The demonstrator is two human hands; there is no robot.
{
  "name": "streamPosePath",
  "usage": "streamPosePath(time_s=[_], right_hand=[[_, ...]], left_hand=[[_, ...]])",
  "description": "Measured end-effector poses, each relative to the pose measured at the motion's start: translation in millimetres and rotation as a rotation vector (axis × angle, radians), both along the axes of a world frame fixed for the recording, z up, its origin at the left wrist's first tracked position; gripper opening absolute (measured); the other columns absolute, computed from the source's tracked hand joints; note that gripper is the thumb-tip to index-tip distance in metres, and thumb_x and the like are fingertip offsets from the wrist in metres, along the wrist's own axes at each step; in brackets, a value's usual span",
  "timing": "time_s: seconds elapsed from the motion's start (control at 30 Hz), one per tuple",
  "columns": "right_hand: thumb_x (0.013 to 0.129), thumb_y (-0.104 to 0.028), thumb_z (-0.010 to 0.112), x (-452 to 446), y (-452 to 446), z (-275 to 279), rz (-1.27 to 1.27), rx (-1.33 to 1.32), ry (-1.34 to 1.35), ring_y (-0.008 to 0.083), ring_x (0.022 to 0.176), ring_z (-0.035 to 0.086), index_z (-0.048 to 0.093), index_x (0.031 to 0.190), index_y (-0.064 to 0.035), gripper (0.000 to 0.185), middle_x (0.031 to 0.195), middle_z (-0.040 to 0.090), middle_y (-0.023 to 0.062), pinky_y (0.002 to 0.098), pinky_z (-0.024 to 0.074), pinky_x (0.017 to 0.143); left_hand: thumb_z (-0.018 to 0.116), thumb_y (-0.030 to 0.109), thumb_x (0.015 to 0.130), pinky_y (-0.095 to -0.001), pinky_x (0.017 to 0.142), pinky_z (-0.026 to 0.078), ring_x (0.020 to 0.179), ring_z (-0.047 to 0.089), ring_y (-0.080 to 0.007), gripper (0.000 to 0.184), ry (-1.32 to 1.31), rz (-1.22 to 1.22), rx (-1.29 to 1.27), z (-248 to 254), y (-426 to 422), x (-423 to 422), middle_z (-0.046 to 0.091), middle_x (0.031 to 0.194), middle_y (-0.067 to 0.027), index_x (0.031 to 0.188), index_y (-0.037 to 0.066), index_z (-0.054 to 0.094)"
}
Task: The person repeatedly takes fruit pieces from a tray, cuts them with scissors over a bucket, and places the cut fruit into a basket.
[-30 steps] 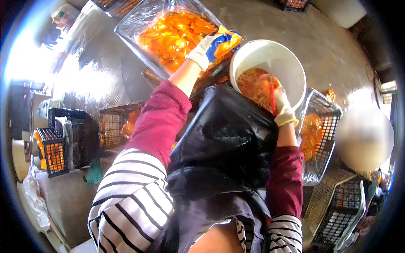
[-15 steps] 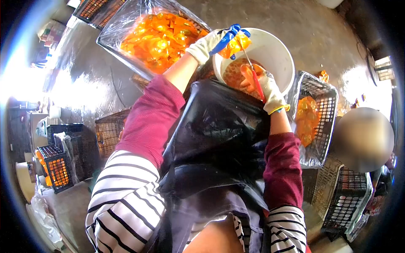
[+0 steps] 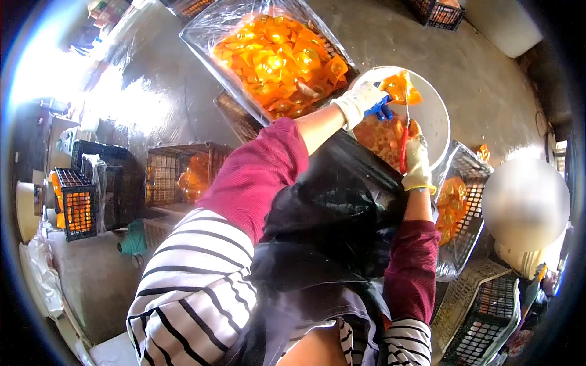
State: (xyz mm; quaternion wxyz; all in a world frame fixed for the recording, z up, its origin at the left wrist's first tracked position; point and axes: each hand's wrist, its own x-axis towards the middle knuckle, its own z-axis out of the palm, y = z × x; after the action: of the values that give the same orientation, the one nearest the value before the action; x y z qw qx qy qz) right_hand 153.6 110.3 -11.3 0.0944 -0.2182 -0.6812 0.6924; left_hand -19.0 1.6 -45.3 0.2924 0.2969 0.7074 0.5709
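My left hand (image 3: 367, 102), in a white glove with blue fingers, grips an orange plastic packet (image 3: 403, 89) over a white bucket (image 3: 441, 125). My right hand (image 3: 418, 160) wears a white glove with an orange palm and is closed around red-handled scissors (image 3: 403, 149). The scissors point away from me, with their blades against the packet. Whether they have cut through it, I cannot tell. Inside the bucket is an orange-brown, lumpy wet mass (image 3: 378, 137). A black apron (image 3: 317, 207) covers my lap just below the bucket.
A plastic-lined crate (image 3: 207, 61) heaped with orange packets stands left of the bucket. Another lined crate (image 3: 473, 210) at the right holds several orange pieces. More crates (image 3: 160, 177) stand at the left. A person (image 3: 526, 204), blurred, is at the right.
The view has shifted, so bucket and crates appear lower and further right. The packet and scissors remain in my hands, and the scissors now stand more upright, with blades at the packet.
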Motion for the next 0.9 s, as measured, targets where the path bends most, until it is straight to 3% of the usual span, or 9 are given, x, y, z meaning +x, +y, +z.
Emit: streamPosePath(time_s=[0.1,0.27,0.33,0.4,0.53,0.6,0.63,0.77,0.9], right_hand=[[0.091,-0.021,0.058,1.9,1.2,12.5,-0.004,-0.103,-0.112,0.0105,0.049,0.053,0.058,0.108,-0.0103,0.020,0.074,0.064,0.0082,0.0210,0.0385,0.045],[0.089,-0.023,0.060,-6.9,17.5,-39.1,-0.019,0.246,0.102,0.0101,0.051,0.055,0.058,0.110,-0.0095,0.025,0.080,0.066,0.0094,0.0242,0.0410,0.046],[0.089,-0.025,0.060,-6.0,13.1,-27.2,0.006,0.187,0.000,0.0099,0.053,0.057,0.058,0.110,-0.0094,0.027,0.085,0.066,0.0093,0.0251,0.0425,0.047],[0.090,-0.027,0.059,0.5,8.9,6.8,0.044,0.168,-0.266,0.0098,0.055,0.058,0.058,0.110,-0.0094,0.027,0.085,0.066,0.0082,0.0251,0.0431,0.047],[0.089,-0.035,0.058,3.3,9.4,-5.1,-0.034,-0.008,-0.179,0.0103,0.055,0.058,0.059,0.108,-0.0095,0.032,0.073,0.065,0.0059,0.0273,0.0432,0.047],[0.089,-0.035,0.059,0.7,13.8,-10.2,0.009,0.670,-0.177,0.0145,0.061,0.062,0.057,0.117,-0.0094,0.038,0.081,0.065,0.0102,0.0300,0.0466,0.057],[0.088,-0.037,0.059,0.8,11.0,-3.0,0.021,0.672,-0.221,0.0167,0.064,0.063,0.057,0.117,-0.0088,0.040,0.082,0.065,0.0109,0.0308,0.0472,0.059],[0.087,-0.041,0.060,8.0,6.2,18.9,0.093,0.182,-0.293,0.0201,0.070,0.064,0.057,0.116,-0.0079,0.044,0.085,0.067,0.0112,0.0323,0.0484,0.062],[0.088,-0.037,0.060,1.5,12.8,-15.3,0.019,0.264,-0.158,0.0160,0.064,0.062,0.058,0.116,-0.0099,0.039,0.081,0.067,0.0084,0.0293,0.0475,0.057]], left_hand=[[0.052,0.023,0.089,-0.0333,0.095,0.045,0.113,0.054,-0.0257,0.034,-0.034,0.032,0.045,31.8,-4.0,12.3,0.057,0.121,-0.0121,0.121,0.013,0.058],[0.049,0.020,0.091,-0.0329,0.069,0.054,0.080,0.067,-0.0261,0.025,0.835,-0.236,-0.569,36.8,-0.6,8.8,0.067,0.094,-0.0155,0.099,0.005,0.067],[0.050,0.030,0.087,-0.0366,0.081,0.050,0.091,0.063,-0.0270,0.028,0.712,-0.133,-0.626,55.8,-3.7,17.7,0.066,0.096,-0.0156,0.093,0.010,0.068],[0.051,0.023,0.088,-0.0338,0.066,0.049,0.074,0.064,-0.0228,0.030,0.334,0.029,-0.392,56.3,-4.4,18.2,0.066,0.083,-0.0156,0.089,-0.002,0.066],[0.051,0.022,0.085,-0.0327,0.062,0.048,0.069,0.062,-0.0206,0.030,-0.160,0.154,-0.183,53.9,-1.9,23.1,0.064,0.076,-0.0157,0.086,-0.004,0.065],[0.052,0.024,0.085,-0.0335,0.065,0.048,0.074,0.063,-0.0217,0.030,0.125,-0.008,-0.448,64.1,-5.9,22.0,0.065,0.078,-0.0159,0.087,-0.002,0.066],[0.052,0.026,0.086,-0.0342,0.068,0.047,0.076,0.063,-0.0229,0.030,0.407,-0.076,-0.565,76.7,-8.6,26.2,0.065,0.079,-0.0160,0.089,0.000,0.066],[0.049,0.027,0.087,-0.0352,0.071,0.048,0.079,0.064,-0.0250,0.032,0.325,-0.022,-0.564,76.6,-9.1,19.1,0.066,0.086,-0.0166,0.091,0.001,0.066],[0.052,0.029,0.086,-0.0340,0.063,0.048,0.073,0.063,-0.0238,0.031,0.467,-0.056,-0.633,90.2,-12.6,18.9,0.065,0.085,-0.0150,0.098,0.003,0.064]])
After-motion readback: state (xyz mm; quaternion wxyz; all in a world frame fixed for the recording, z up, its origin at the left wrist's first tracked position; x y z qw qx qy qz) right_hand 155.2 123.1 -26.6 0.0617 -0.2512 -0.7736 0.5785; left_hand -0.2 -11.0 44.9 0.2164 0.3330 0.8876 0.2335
